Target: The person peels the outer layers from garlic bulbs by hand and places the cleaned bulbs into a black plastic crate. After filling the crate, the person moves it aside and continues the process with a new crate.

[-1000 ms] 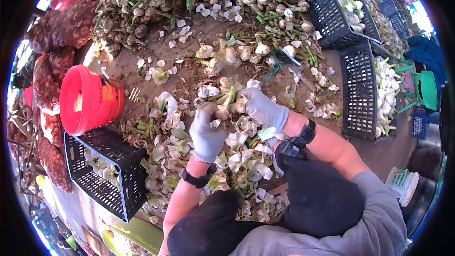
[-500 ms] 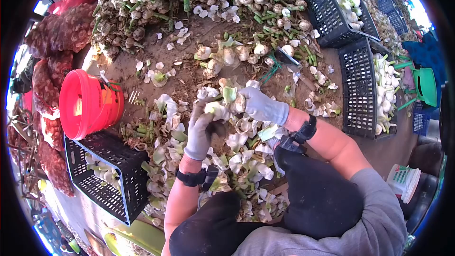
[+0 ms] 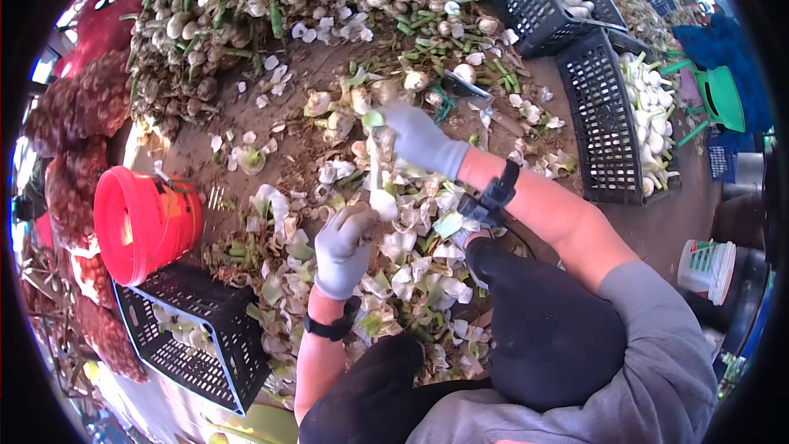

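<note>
My left hand [image 3: 343, 248], in a pale grey work glove, is closed at the base of a white garlic bulb [image 3: 383, 205]. From the bulb a pale stalk [image 3: 377, 160] rises toward my right hand [image 3: 422, 141], also gloved and a little blurred. The fingers of that hand are closed around the stalk's upper part, beside a green cut end [image 3: 372, 118]. Peeled garlic skins [image 3: 427, 284] lie in a thick layer below both hands. Just beyond them, several unpeeled garlic bulbs [image 3: 337, 126] rest on the ground.
Untrimmed garlic is heaped [image 3: 238, 16] at the back. Black crates of white garlic stand at the right [image 3: 604, 119] and back right [image 3: 538, 0]. A red bucket [image 3: 140, 226] and a tipped black crate [image 3: 238, 345] are at left. A dark blade [image 3: 465, 85] lies ahead.
My right hand has moved up and away from my left, which has dropped slightly. The garlic's stalk now points away from me, and the camera view has shifted.
</note>
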Tool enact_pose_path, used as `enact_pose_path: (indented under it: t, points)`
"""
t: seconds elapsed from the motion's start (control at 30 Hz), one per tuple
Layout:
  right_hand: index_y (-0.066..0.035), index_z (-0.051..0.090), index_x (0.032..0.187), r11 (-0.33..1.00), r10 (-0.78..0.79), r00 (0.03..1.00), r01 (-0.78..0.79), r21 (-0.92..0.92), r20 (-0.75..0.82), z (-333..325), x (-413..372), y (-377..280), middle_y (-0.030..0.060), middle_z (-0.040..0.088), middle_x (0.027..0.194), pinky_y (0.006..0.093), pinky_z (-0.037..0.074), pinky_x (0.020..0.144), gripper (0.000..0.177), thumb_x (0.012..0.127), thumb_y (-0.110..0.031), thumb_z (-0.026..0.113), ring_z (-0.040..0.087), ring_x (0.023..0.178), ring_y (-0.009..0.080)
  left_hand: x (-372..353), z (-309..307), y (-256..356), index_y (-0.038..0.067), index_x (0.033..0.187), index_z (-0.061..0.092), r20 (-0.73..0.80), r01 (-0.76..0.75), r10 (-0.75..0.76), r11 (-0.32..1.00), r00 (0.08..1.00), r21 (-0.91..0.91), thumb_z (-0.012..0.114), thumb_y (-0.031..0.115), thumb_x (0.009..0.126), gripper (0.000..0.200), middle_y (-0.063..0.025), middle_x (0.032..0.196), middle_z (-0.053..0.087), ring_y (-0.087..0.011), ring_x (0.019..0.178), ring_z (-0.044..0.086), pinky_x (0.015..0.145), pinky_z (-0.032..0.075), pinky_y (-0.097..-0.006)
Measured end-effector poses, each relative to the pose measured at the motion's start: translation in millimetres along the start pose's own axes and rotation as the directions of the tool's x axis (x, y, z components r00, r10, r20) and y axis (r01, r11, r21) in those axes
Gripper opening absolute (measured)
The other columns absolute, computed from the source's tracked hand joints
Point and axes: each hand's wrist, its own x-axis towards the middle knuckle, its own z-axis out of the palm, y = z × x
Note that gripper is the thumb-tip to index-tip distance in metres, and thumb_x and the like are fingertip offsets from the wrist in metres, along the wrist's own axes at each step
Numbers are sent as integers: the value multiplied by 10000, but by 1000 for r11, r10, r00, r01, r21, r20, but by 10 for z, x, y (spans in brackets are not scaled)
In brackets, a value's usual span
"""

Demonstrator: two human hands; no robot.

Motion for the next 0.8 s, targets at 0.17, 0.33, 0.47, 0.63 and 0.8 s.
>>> enact_pose_path:
  t: [0.17,0.33,0.47,0.63,0.8]
  points:
    - [-56,453,1380,922,358,531,-71,-381,768,-357,-351,166,214,612,1150,425,484,939,546,845,-96,557,609,1047,352,-134,-69,-144,60,1008,570,-206,67,-423,547,883,-834,557,-102,875,209,-94,1023,653,-213,942,666,823,571,-340]
    - [-104,115,1536,953,-222,885,108,284,409,-368,-539,-376,232,202,1551,428,242,1170,1029,757,-239,773,266,1416,363,-55,90,-58,41,985,593,5,174,-488,302,873,-937,583,-30,903,109,-103,1024,665,-219,893,676,824,560,-336]
    - [-133,558,1315,905,-231,929,95,415,290,-491,-560,-586,118,523,1348,381,376,1111,530,811,-26,681,443,1300,268,72,301,255,18,1240,489,177,356,-464,335,868,-872,628,-19,886,383,-91,1054,626,-192,973,651,803,543,-292]
    - [-72,646,1056,912,-122,929,-34,-409,-349,-2047,-864,176,135,595,1119,349,514,886,328,750,43,621,592,1038,257,-147,271,-85,27,1288,460,-2,448,-603,594,797,-669,605,-64,881,441,-50,996,593,-81,806,564,744,483,-217]
    - [-57,593,1210,244,-50,870,-466,-851,-491,-2831,-1210,407,177,556,1196,452,446,966,461,820,-274,708,571,1061,321,-375,427,-547,101,1351,468,-76,384,-377,902,923,197,765,128,731,687,-163,1205,567,-296,1097,579,918,479,-375]
